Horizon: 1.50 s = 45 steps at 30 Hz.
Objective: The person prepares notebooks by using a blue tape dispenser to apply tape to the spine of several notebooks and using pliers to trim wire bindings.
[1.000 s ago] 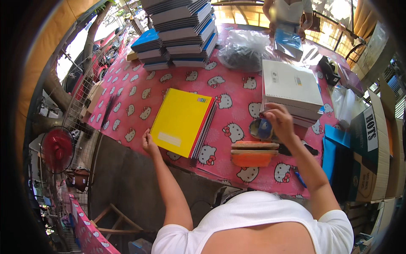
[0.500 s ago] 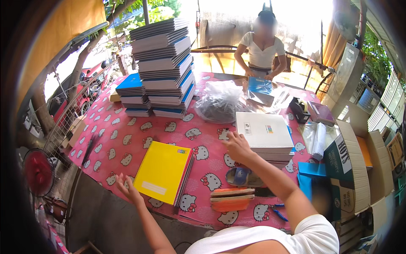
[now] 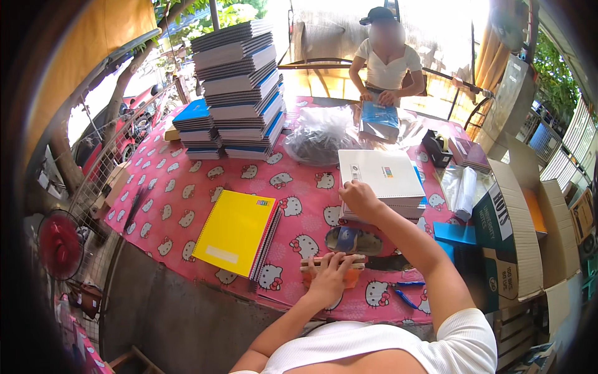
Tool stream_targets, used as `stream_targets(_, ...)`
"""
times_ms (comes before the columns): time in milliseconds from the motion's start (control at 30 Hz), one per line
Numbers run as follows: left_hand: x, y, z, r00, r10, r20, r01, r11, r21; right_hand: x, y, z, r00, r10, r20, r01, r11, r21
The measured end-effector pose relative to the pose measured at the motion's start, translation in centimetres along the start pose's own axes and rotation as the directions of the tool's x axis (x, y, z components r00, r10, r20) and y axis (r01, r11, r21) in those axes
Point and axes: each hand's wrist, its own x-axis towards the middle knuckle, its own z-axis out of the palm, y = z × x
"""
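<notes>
Nearest, lays the left hand (image 3: 327, 282) over the orange block (image 3: 353, 278), with fingers parted across the pale upper edge; no telling whether gripping or merely resting. Has the block set crosswise, long axis from nine to three. Counting from that hand, with twelve straight ahead, has blue-handled pliers (image 3: 408, 285) between three and four. Slightly farther, has a dark oval thing (image 3: 350, 240), too unclear to name, toward one, and a yellow notebook (image 3: 237, 230) near ten, with coiled edge to the left and long axis from seven to one. Beyond, bends the right hand (image 3: 360, 196) at the near left corner of the white-topped notebook stack (image 3: 380, 174), at one, with fingers curled; fingertips too hidden to tell a pinch. Turns that stack's coiled edge toward the body, long axis apparently from nine to three. Seems, as a judgement, at the step of taking hold of the stack's edge; probably calls for a light, sure pinch there. Farthest, shows a plastic bag (image 3: 321, 131) at twelve, tall notebook piles (image 3: 240, 93) at eleven, and a co-worker (image 3: 386, 65) just past twelve.
</notes>
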Motion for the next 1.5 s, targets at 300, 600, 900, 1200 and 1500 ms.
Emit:
stream_targets(300,1.3,-1.8,-0.3,1.0,-0.017,-0.018,0.011,0.951,-0.31,-0.5,2.4,-3.1,0.995,0.102,0.011,-0.102,0.961,0.256)
stream_targets(600,3.5,-2.3,-3.9,0.715,0.136,-0.686,-0.327,0.932,-0.156,-12.8,-10.1,-9.7,0.84,-0.006,-0.542,0.305,0.832,0.463)
stream_targets(900,-0.6,2.3,-12.9,0.749,0.04,-0.661,-0.534,0.627,-0.567,-21.6,-5.0,-1.1,0.805,0.511,-0.3,-0.062,0.576,0.815)
stream_targets(1200,-2.0,-1.9,-10.4,0.84,-0.26,-0.476,-0.198,0.67,-0.715,-20.2,-8.0,2.3,0.842,0.53,-0.096,-0.057,0.264,0.963)
stream_targets(1500,-2.2,-5.9,-3.9,0.694,-0.587,-0.418,-0.168,0.433,-0.886,-21.7,-9.6,6.2,0.882,0.455,0.122,-0.249,0.229,0.941)
